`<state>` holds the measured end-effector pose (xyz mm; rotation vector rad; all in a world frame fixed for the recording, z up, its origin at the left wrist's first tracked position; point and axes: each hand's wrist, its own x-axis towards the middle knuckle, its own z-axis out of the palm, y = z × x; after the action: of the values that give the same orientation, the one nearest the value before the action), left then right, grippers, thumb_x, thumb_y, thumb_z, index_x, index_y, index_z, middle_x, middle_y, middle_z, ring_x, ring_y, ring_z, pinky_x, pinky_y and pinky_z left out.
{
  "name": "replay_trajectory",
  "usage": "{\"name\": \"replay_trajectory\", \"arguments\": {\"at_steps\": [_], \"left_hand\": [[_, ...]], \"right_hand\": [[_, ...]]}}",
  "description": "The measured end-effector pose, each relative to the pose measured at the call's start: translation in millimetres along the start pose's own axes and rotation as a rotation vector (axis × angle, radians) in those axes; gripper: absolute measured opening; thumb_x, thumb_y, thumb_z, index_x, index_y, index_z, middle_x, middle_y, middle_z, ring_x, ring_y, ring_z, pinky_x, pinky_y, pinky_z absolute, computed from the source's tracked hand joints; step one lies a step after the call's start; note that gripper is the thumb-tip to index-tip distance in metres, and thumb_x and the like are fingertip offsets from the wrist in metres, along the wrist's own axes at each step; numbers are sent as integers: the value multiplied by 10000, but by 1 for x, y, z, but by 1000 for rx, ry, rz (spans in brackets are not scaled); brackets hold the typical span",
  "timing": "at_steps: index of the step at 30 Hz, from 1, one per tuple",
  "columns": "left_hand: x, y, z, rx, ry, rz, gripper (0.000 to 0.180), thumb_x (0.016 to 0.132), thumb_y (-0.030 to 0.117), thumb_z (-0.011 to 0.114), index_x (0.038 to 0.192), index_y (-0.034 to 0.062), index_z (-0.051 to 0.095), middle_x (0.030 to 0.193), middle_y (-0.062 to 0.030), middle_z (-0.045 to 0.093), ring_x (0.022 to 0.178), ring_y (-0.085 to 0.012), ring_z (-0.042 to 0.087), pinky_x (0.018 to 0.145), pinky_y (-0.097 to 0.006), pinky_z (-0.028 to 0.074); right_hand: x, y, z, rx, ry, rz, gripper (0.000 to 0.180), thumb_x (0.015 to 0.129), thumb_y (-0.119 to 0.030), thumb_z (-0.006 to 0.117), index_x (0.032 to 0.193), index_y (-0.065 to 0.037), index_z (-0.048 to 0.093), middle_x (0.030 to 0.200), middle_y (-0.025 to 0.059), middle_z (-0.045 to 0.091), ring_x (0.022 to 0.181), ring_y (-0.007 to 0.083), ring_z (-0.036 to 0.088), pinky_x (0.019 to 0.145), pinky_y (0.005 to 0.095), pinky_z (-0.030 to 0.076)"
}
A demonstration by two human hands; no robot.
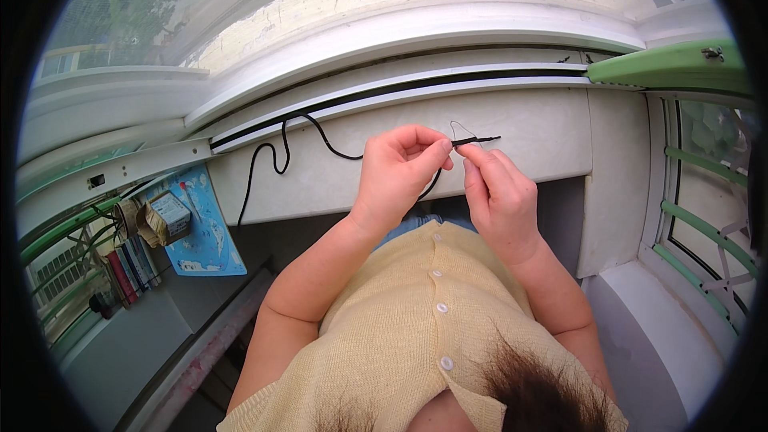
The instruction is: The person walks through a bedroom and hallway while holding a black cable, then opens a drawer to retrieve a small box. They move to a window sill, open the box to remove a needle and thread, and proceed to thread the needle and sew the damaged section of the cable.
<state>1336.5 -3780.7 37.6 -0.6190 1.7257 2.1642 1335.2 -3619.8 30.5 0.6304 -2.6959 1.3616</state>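
Observation:
Over the pale sill, my left hand (400, 164) pinches a black cord (253, 162) between thumb and index finger. One end of the cord, narrowing to a thin tip (490, 139), sticks out to the right past the fingers. A fine dark thread (453, 123) stands up in a small loop above this end and comes back down to it. Close against the left fingertips is my right hand (504, 196), its fingers curled and closed beside the cord; what they grip is hidden. From the left hand, the cord winds across the sill and hangs over its front edge.
Behind the sill (552, 124) runs a white window track (400, 90). At the left stand several books (132, 268), a small box (168, 216) and a blue printed board (200, 232). A green-framed panel (672, 70) juts in at the right.

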Motion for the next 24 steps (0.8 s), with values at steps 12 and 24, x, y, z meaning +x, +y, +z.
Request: {"name": "replay_trajectory", "arguments": {"at_steps": [12,24], "left_hand": [[-4,-10,2,84,49,183,95,888,51,653,946,-24,663,798,-40,678,678,-31,582,528,-158,406],[-4,-14,3,104,50,261,99,887,17,644,961,-48,652,846,-68,681,770,-87,645,644,-183,495]], "right_hand": [[1,-1,3,36,33,4,221,826,37,602,1041,-8,623,739,106,588,573,247,576,509,332,468],[1,-2,2,49,18,21,243,823,42,595,1059,-7,626,723,109,578,565,249,567,505,333,463]]}}
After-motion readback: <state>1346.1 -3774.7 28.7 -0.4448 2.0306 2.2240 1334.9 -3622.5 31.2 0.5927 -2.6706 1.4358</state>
